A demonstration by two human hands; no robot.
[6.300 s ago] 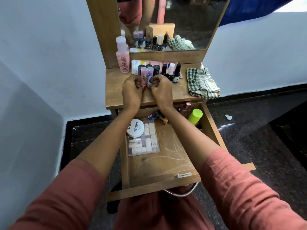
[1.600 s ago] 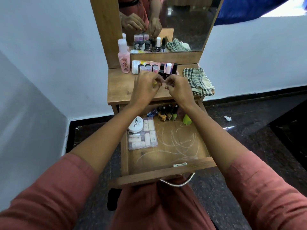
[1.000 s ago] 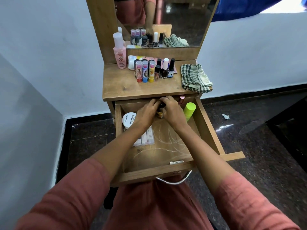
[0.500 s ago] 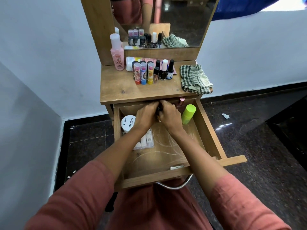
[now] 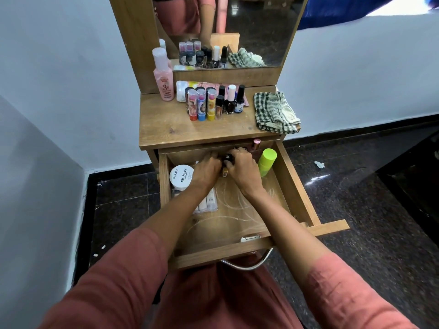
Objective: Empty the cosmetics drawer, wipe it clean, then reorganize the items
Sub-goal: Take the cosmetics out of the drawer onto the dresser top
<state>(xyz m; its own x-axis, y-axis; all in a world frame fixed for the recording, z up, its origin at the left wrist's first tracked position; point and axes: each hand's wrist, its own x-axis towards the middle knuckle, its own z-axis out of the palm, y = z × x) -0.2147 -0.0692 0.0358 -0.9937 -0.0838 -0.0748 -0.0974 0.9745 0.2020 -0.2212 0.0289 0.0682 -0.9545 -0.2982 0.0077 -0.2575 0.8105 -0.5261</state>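
The wooden drawer (image 5: 294,186) stands pulled open below the dresser top (image 5: 171,129). Both hands are at its back. My left hand (image 5: 207,169) and my right hand (image 5: 241,168) curl together around small dark nail polish bottles (image 5: 228,158); how many each holds is hidden. In the drawer lie a white nail polish remover tub (image 5: 181,177), a clear packet of white tubes (image 5: 207,201) and a lime green bottle (image 5: 267,161). On the dresser top stand three lip balm sticks (image 5: 201,104) and several nail polish bottles (image 5: 231,99).
A pink lotion bottle (image 5: 164,78) stands at the back left of the top, a checked cloth (image 5: 273,112) lies at its right. A small pink tube (image 5: 256,143) stands at the drawer's back right. The mirror (image 5: 249,27) rises behind. White walls close in left.
Both hands came down from the dresser top, where they stood lip balm sticks upright, into the back of the drawer and closed around the small bottles there.
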